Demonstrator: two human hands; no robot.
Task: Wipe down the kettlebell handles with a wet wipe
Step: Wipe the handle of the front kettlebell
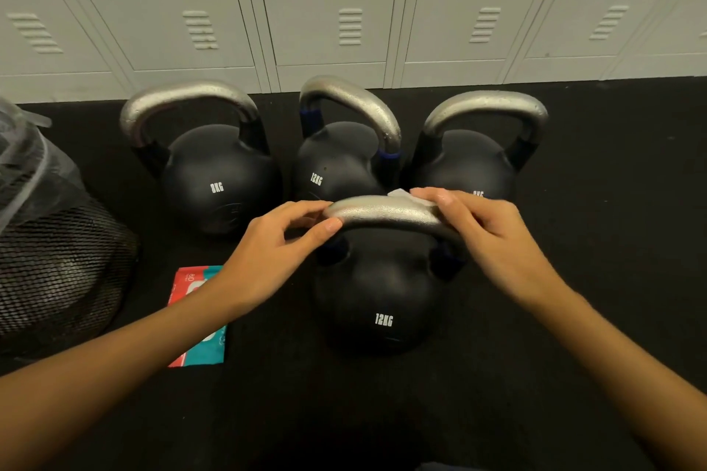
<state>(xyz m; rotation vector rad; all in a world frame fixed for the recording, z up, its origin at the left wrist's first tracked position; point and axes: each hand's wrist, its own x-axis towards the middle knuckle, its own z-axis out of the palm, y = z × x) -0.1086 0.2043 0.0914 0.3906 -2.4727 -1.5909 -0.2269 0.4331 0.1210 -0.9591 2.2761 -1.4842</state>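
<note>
Four black kettlebells w/ silver handles are seen on a black floor [574,317]. The nearest kettlebell [377,302] is marked "12KG" in white. Behind it, three are lined up: the left kettlebell [220,180] is marked "8KG", the middle kettlebell [336,164] "12KG" w/ blue bands at the handle base, and the right kettlebell [466,161] bears white writing mostly hidden by the right hand.

The nearest handle [386,212] is pinched at its left end by the left hand [279,241], thumb below and fingers on top. Its right end is gripped by the right hand [482,229], fingers curled over a white wet wipe [405,196] pressed onto the metal; only a corner of the wipe is visible.

One red and teal wipes packet [199,314] lies flat on the floor left of the nearest kettlebell, partly covered by the left forearm; "80" can be read on it, the rest is too small. At far left one black mesh bin [57,264] w/ a clear plastic liner is seen. Along the back, a row of grey lockers [325,11] w/ vents and four visible latches is set.
</note>
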